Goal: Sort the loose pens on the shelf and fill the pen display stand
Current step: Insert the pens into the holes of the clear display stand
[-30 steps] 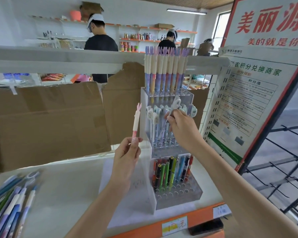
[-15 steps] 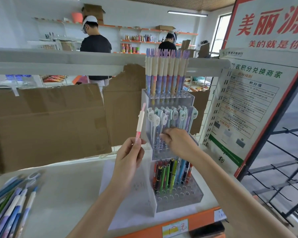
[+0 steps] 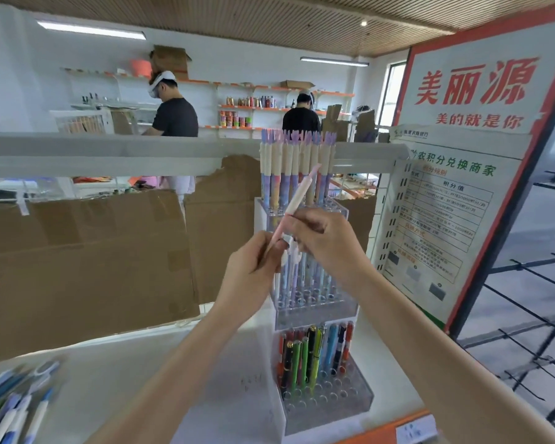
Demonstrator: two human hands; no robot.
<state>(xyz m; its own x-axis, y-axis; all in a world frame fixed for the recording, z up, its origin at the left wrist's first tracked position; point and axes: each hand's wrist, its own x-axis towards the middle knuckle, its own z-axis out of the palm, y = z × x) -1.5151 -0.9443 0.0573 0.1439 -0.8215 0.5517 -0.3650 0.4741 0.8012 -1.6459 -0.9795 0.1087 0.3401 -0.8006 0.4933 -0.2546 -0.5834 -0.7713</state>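
Note:
A clear three-tier pen display stand stands on the white shelf. Its top tier holds tall cream-and-purple pens, the middle tier light blue pens, the bottom tier coloured pens. Both hands meet in front of the middle tier around one pink-and-cream pen, which tilts up to the right. My left hand pinches its lower end. My right hand pinches its middle. Loose pens lie at the shelf's lower left.
Cardboard sheets line the back of the shelf. A red-framed notice board leans at the right, with a black wire rack beyond it. Two people stand at far shelves. An orange shelf edge runs along the front.
My right hand left the middle-tier pens and came over to the pink pen. The pen tilted from upright to a slant, and both hands now hold it in front of the stand.

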